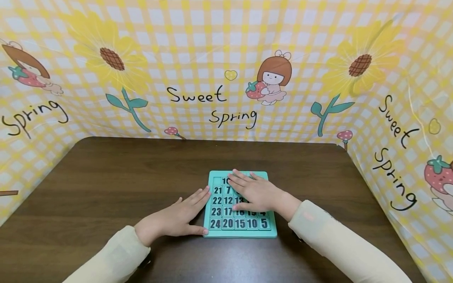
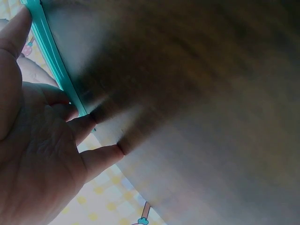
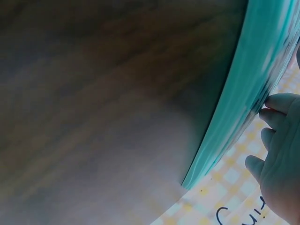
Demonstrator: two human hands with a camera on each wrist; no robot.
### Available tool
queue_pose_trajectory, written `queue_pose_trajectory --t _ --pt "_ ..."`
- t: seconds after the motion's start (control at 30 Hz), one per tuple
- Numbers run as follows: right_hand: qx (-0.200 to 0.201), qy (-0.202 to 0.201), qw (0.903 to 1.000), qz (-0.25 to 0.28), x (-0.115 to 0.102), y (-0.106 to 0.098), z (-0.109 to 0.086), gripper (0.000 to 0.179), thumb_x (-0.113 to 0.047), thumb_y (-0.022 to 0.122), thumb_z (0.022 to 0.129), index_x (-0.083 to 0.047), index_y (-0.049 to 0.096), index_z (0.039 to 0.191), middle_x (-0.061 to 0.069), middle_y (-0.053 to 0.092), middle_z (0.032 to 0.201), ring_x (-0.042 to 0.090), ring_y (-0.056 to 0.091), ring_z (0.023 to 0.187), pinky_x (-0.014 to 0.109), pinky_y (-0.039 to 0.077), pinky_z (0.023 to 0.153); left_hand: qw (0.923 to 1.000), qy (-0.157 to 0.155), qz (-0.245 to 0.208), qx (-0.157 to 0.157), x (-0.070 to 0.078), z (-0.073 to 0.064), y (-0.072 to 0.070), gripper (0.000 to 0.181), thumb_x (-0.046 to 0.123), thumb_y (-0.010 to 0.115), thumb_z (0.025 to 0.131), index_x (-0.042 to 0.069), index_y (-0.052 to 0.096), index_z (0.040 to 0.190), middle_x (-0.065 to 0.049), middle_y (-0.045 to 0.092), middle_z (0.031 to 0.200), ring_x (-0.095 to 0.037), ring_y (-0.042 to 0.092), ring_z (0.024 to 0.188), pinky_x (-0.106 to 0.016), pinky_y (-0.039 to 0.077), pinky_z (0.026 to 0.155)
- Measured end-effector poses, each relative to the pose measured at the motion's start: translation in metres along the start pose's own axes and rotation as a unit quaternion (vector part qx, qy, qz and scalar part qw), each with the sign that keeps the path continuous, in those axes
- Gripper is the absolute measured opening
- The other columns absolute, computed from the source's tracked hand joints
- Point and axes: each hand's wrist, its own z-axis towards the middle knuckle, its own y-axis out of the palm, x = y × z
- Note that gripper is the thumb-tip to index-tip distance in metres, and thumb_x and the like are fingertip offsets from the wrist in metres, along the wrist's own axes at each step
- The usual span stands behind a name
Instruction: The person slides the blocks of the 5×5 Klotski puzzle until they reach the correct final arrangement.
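On the dark wooden counter (image 1: 159, 165), near its front middle, we count one number puzzle (image 1: 219, 173) and two bare hands. The left hand (image 1: 178, 214) touches the puzzle's left edge, thumb by the lower corner; the right hand (image 1: 260, 193) lies over the upper right of its number tiles (image 1: 227, 223). We find each grip apart, fingers extended. The puzzle is a flat turquoise frame, nearly square, with bold black numerals and one vacant slot at its top left. We read 21, 22, 23, 24 down the left column and 24, 20, 15, 10, 5 along the bottom. On the yellow-checked cloth (image 1: 198, 39) we read "Sweet Spring" twice, and "Spring" at left.
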Motion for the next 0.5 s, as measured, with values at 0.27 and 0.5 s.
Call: queue_pose_trajectory --t 0.27,0.5 --pt "-0.008 -0.006 0.9999 -0.004 -0.005 -0.002 0.01 0.085 -0.066 0.039 0.098 -0.012 0.018 0.16 0.004 0.012 0.168 0.021 0.001 0.157 0.056 0.018 0.122 1.0 -0.002 0.0 -0.003 0.001 0.0 0.0 0.101 0.06 0.061 0.091 0.011 0.008 0.161 -0.005 -0.001 0.169 -0.031 0.005 0.156 -0.076 0.019 0.11" --pt "-0.015 -0.004 0.9999 -0.006 -0.008 -0.001 0.017 0.086 -0.067 0.039 0.097 -0.013 0.017 0.16 0.002 0.01 0.169 0.019 -0.001 0.156 0.054 0.017 0.123 1.0 -0.003 0.005 -0.004 -0.001 0.001 0.001 0.101 0.061 0.061 0.09 0.011 0.007 0.161 -0.005 -0.001 0.169 -0.031 0.005 0.156 -0.076 0.019 0.11"
